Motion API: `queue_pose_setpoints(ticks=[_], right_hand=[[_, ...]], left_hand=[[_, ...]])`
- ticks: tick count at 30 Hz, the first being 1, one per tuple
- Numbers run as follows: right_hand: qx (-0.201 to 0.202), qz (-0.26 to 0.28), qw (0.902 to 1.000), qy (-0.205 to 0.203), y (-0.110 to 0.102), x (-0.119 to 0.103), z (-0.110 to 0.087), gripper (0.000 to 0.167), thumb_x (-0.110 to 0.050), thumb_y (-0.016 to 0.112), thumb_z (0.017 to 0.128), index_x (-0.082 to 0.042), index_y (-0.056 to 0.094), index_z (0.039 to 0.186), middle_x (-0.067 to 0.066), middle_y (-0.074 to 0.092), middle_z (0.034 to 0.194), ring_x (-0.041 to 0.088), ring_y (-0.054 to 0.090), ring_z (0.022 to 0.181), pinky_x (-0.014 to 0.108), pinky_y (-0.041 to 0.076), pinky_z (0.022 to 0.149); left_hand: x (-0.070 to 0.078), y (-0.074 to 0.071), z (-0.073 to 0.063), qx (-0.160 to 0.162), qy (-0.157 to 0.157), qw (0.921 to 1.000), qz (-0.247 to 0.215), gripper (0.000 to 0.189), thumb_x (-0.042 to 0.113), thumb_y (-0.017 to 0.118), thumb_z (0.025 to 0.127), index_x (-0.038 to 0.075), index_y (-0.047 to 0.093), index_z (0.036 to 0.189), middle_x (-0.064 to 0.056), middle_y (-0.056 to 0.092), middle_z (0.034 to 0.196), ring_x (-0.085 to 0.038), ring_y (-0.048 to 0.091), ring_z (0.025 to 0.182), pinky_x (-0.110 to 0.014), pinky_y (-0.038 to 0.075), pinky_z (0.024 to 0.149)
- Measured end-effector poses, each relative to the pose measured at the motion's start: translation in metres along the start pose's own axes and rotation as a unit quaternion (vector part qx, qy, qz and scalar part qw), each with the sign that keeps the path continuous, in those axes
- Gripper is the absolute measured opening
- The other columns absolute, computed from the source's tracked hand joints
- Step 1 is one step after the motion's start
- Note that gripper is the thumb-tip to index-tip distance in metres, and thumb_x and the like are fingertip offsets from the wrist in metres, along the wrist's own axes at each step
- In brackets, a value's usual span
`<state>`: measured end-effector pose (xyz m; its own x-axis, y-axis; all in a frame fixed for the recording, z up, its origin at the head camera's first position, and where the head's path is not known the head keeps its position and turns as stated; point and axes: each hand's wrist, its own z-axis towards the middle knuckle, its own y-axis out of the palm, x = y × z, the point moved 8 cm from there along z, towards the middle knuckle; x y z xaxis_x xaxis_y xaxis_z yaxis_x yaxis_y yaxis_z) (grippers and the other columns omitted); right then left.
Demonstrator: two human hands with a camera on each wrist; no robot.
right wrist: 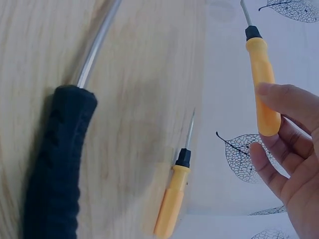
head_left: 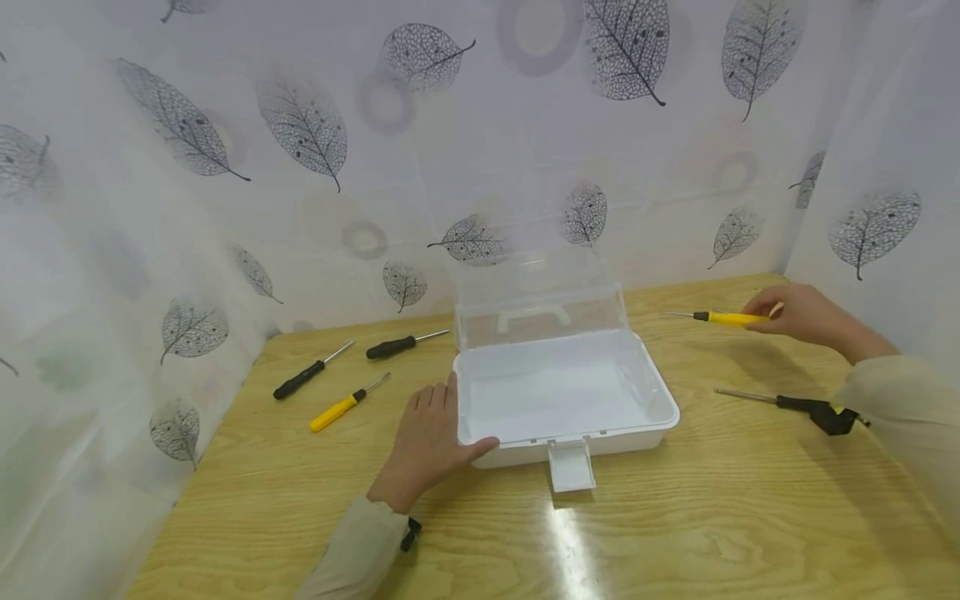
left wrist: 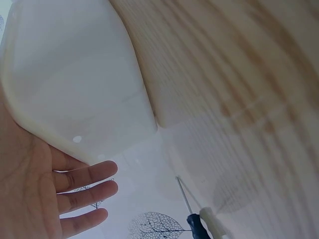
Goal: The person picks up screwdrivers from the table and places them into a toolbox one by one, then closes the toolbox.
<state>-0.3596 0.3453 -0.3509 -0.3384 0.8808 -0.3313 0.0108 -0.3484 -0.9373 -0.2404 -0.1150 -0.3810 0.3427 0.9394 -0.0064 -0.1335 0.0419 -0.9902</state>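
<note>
A white plastic box (head_left: 555,387) stands in the middle of the table, its clear lid (head_left: 536,321) tipped back and its front latch (head_left: 572,467) hanging down. My left hand (head_left: 431,433) rests against the box's left side, fingers straight along the wall and thumb over the front rim. At the far right, my right hand (head_left: 806,321) pinches a yellow-handled screwdriver (right wrist: 264,79) near the handle's end, its shaft pointing left. A second yellow-handled screwdriver (right wrist: 172,199) lies on the wood beside it in the right wrist view. Nearer me lies a black-handled screwdriver (right wrist: 57,159).
Left of the box lie two black-handled screwdrivers (head_left: 300,380) and a yellow-handled one (head_left: 333,414). A leaf-patterned curtain (head_left: 517,142) hangs behind the wooden table (head_left: 675,525) and along both sides.
</note>
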Motion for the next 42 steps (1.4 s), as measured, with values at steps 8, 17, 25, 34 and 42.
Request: queue_pose_setpoints(ticks=[8, 17, 25, 34, 42], right_hand=[[-0.005, 0.002, 0.9999, 0.01, -0.008, -0.003, 0.002, 0.022, -0.015, 0.071, 0.083, 0.0, 0.069, 0.098, 0.013, 0.066, 0.09, 0.019, 0.062, 0.074, 0.036, 0.056, 0.066], [-0.01, 0.0, 0.9998, 0.017, -0.018, -0.004, 0.004, 0.025, -0.012, 0.069, 0.084, 0.003, 0.068, 0.103, 0.019, 0.066, 0.096, 0.029, 0.062, 0.08, 0.045, 0.054, 0.072], [0.007, -0.018, 0.9997, 0.011, -0.027, -0.008, 0.007, 0.02, -0.013, 0.07, 0.083, -0.002, 0.069, 0.1, 0.012, 0.067, 0.092, 0.017, 0.06, 0.076, 0.041, 0.055, 0.071], [0.019, -0.026, 0.9994, 0.007, -0.034, -0.022, 0.004, 0.02, -0.015, 0.071, 0.082, -0.005, 0.069, 0.098, 0.012, 0.067, 0.094, 0.013, 0.058, 0.076, 0.038, 0.054, 0.07], [0.024, -0.011, 0.9996, -0.001, -0.033, -0.039, -0.002, 0.02, -0.013, 0.073, 0.08, -0.004, 0.069, 0.098, 0.01, 0.067, 0.093, 0.019, 0.06, 0.079, 0.034, 0.054, 0.067]], left_hand=[[0.0, -0.001, 0.0, 0.003, 0.0, 1.0, 0.002, 0.109, 0.075, 0.05, 0.076, -0.007, 0.028, 0.143, -0.021, 0.053, 0.127, -0.033, 0.05, 0.12, -0.044, 0.039, 0.105], [0.0, -0.001, 0.0, 0.008, 0.004, 1.0, 0.004, 0.108, 0.074, 0.051, 0.076, -0.008, 0.029, 0.142, -0.021, 0.053, 0.126, -0.034, 0.05, 0.119, -0.044, 0.039, 0.105], [-0.001, 0.001, 0.0, -0.001, -0.001, 1.0, 0.001, 0.109, 0.075, 0.05, 0.076, -0.007, 0.028, 0.143, -0.022, 0.053, 0.128, -0.034, 0.049, 0.121, -0.045, 0.038, 0.106], [-0.001, 0.001, -0.001, 0.001, -0.001, 1.0, -0.003, 0.109, 0.076, 0.05, 0.076, -0.007, 0.029, 0.143, -0.021, 0.053, 0.128, -0.034, 0.05, 0.12, -0.045, 0.039, 0.105], [-0.001, 0.001, 0.0, 0.002, -0.003, 1.0, -0.005, 0.109, 0.076, 0.049, 0.075, -0.007, 0.028, 0.143, -0.021, 0.053, 0.128, -0.034, 0.05, 0.121, -0.045, 0.038, 0.106]])
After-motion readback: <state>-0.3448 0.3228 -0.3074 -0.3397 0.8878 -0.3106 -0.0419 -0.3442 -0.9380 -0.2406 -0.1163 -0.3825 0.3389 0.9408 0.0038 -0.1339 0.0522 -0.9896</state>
